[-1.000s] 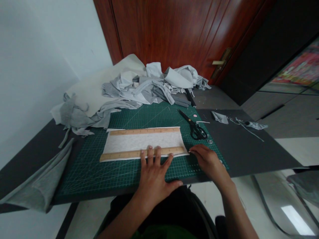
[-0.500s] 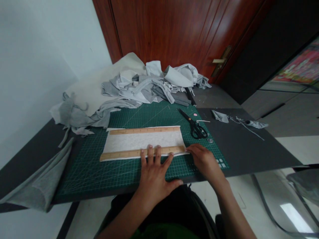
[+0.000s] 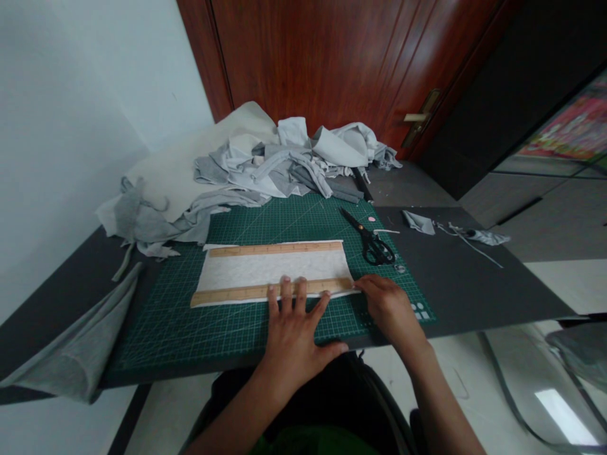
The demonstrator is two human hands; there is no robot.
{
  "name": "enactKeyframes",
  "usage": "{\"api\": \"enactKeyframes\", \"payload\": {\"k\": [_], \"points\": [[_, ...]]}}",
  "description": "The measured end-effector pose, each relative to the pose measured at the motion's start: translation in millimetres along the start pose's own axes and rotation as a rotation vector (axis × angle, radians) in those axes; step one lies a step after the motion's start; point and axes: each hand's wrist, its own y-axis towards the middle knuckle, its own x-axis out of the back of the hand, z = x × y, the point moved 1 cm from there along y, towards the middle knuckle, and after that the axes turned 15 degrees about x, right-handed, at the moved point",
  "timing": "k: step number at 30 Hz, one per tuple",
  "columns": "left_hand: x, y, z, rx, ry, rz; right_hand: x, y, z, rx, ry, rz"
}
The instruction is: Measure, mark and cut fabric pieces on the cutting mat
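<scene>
My left hand [image 3: 294, 335] lies flat with its fingers spread. Its fingertips press on the lower wooden ruler [image 3: 232, 294], which lies along the near edge of a white fabric piece [image 3: 246, 268]. A second wooden ruler [image 3: 279, 249] runs along the fabric's far edge. At the near right corner, my right hand [image 3: 387, 306] is closed in a pinch on the fabric's edge, beside the ruler's end; the fingertips partly hide the corner. Under everything is a green cutting mat [image 3: 227, 338]. Black scissors [image 3: 372, 243] rest on it, closed, to the right of the fabric.
Grey and white fabric scraps [image 3: 279, 167] are heaped at the back. A grey cloth [image 3: 78, 344] hangs over the table's front left edge. Small scraps and string [image 3: 420, 221] lie on the dark table [image 3: 474, 291] at right. Behind stands a wooden door [image 3: 303, 57].
Almost nothing differs. My left hand keeps pressing on the ruler, and my right hand stays at the fabric's near right corner with only a tiny shift.
</scene>
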Motion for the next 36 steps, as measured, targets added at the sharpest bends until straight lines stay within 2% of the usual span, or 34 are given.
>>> {"api": "enactKeyframes", "payload": {"k": [5,10,20,29,33,36], "points": [[0.5,0.3,0.1,0.007,0.001,0.006,0.2,-2.1,0.2,-0.046,0.034,0.023],[-0.4,-0.4,0.4,0.001,-0.004,-0.003,-0.9,-2.8,-0.5,-0.076,0.063,-0.015],[-1.1,-0.9,0.5,-0.003,-0.009,-0.010,1.0,3.1,5.5,0.039,-0.076,0.039],[-1.1,-0.6,1.0,-0.001,-0.007,-0.007,4.4,-2.2,1.8,-0.029,-0.146,0.031],[-1.2,-0.7,0.3,-0.002,-0.008,-0.013,8.6,-5.6,-4.9,-0.085,-0.092,-0.052],[0.0,-0.6,-0.4,0.002,-0.003,-0.009,7.7,-3.8,-5.1,-0.100,0.068,-0.133]]}}
